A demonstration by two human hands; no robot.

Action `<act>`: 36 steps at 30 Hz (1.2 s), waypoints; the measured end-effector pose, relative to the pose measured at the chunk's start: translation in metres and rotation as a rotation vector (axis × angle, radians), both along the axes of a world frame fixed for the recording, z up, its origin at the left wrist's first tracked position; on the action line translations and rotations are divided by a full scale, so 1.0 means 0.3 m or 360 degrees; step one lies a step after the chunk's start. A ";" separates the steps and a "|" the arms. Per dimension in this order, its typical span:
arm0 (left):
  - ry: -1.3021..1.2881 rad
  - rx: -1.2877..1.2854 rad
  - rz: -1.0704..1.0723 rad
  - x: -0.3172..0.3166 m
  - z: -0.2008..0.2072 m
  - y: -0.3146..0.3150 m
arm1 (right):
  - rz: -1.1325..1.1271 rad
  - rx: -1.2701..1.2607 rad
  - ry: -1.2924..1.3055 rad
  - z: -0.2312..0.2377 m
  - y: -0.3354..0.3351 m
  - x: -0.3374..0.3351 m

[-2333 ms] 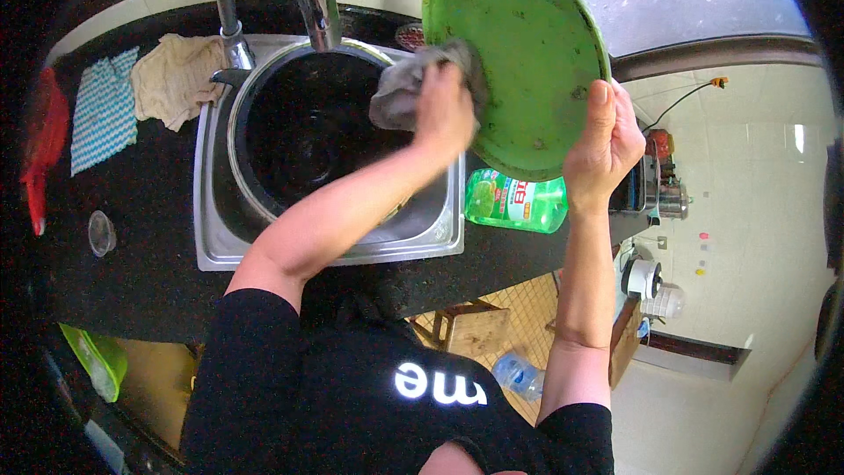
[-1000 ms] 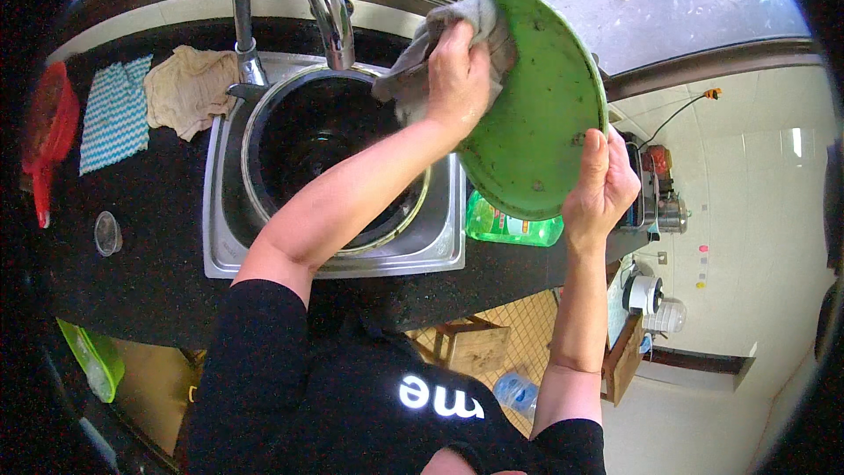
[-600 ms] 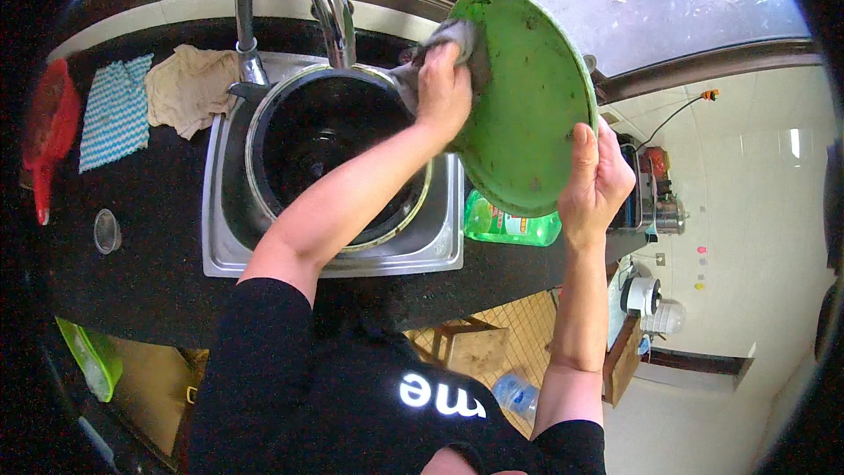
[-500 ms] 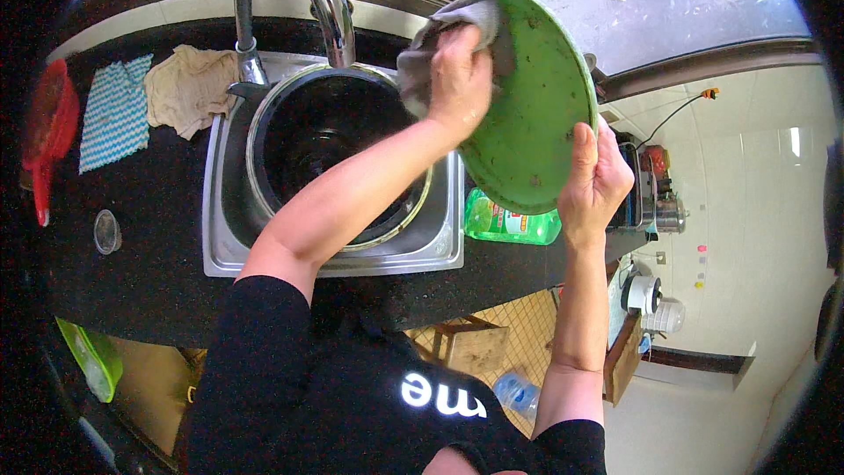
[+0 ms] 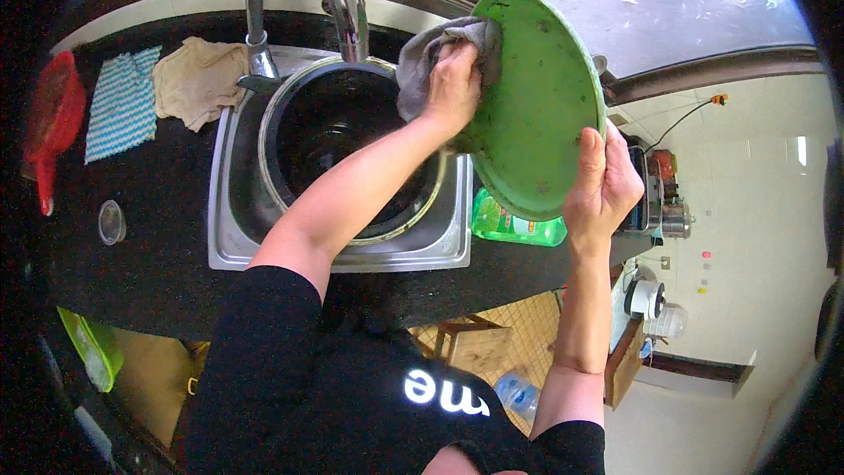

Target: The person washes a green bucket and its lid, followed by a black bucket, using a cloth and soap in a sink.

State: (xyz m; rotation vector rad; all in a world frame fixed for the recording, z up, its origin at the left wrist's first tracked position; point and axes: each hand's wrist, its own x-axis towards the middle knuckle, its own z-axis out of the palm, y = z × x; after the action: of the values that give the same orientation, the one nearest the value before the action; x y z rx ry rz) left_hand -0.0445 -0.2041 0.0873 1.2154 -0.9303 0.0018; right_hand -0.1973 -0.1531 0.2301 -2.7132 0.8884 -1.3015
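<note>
Tilted up over the right side of the sink is a large round green tray point(image 5: 541, 114), with dark specks across its face. My right hand point(image 5: 602, 185) grips its lower right rim, thumb on the face and fingers behind. My left hand point(image 5: 453, 88) is closed on a grey cloth point(image 5: 418, 70), pressing it against the tray's left part. Some of the fingers are hidden in the folds. Below my left forearm a round dark pot point(image 5: 352, 114) sits in the steel sink point(image 5: 448, 251).
A chrome faucet point(image 5: 350, 26) arches over the pot. Behind the tray lies a green detergent bottle point(image 5: 519, 222). On the left counter are a beige cloth point(image 5: 198, 79), a blue-striped cloth point(image 5: 125, 105), a red strainer point(image 5: 57, 114) and a small clear cup point(image 5: 112, 222). A wooden stool point(image 5: 473, 347) stands below.
My left hand and the cloth have shifted slightly left and down on the tray. The right hand keeps its hold on the rim. The whole view has moved a little.
</note>
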 end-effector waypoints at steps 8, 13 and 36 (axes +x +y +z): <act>0.0856 -0.0062 -0.0937 0.061 -0.081 0.119 | -0.0218 0.0251 -0.0140 0.013 0.012 0.030; 0.1908 -0.0028 -0.1608 0.128 0.031 0.327 | -0.0326 0.0410 -0.0164 0.031 0.025 0.003; 0.0746 0.0527 -0.1907 0.087 0.304 0.448 | -0.0579 -0.0811 0.0326 -0.045 0.207 -0.051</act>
State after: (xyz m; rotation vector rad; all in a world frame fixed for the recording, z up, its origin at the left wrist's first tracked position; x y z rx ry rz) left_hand -0.0183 -0.0699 0.1783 0.7265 -1.1259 -1.3693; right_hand -0.2126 -0.0911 0.2166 -3.2339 1.2722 -1.5047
